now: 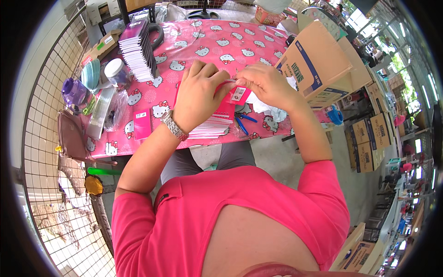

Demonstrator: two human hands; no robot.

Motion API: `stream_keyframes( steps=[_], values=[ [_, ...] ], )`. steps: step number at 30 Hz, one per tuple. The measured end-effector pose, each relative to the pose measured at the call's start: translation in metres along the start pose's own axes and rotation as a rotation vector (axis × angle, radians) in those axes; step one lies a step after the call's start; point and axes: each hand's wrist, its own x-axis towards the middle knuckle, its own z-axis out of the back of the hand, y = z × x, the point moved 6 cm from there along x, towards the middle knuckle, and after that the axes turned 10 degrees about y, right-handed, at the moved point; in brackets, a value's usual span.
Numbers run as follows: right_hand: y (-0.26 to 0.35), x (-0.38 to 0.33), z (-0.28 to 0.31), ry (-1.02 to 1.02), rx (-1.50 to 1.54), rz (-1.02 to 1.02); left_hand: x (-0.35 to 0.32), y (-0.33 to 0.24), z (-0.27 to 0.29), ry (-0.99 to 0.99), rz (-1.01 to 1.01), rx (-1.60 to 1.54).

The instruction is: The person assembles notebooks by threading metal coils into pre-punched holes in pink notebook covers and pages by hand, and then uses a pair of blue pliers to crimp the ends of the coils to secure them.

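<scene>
Both hands meet over the middle of the table at the top edge of a pink notebook (pixel 239 94), whose barcode label faces up. My left hand (pixel 199 92), with a metal watch on the wrist, is closed with bent fingers on its left part. Thumb and fingers of my right hand (pixel 270 85) pinch the edge at the right; the exact grip point is hidden. Beneath lies a fanned stack of pink notebooks (pixel 210 127). Blue-handled pliers (pixel 243 123) rest beside that stack, and another pink notebook (pixel 142 124) lies to its left.
A tall stack of spiral notebooks (pixel 137 53) stands far left, near a white-lidded jar (pixel 116 74) and purple bottle (pixel 75 93). Crumpled white material (pixel 272 110) lies right of the pliers. A large cardboard box (pixel 314 60) bounds the right side; a brown pouch (pixel 73 136) hangs at the left edge.
</scene>
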Motion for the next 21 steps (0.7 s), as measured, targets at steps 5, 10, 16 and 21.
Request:
stream_keyframes(
  steps=[5,10,16,21],
  values=[
    [-0.001,0.005,0.000,0.054,-0.075,0.008,-0.001,0.001,-0.003,0.016,0.002,0.043],
    [-0.080,0.000,-0.029,0.191,1.262,-0.264,-0.008,0.008,0.004,0.029,0.011,0.045],
    [-0.228,-0.104,-0.272,0.119,-0.067,-0.559,0.009,0.007,0.003,0.086,-0.016,-0.076],
    [-0.247,-0.115,-0.275,0.268,-0.064,-0.836,0.014,0.009,0.001,0.110,-0.071,-0.162]
  ],
)
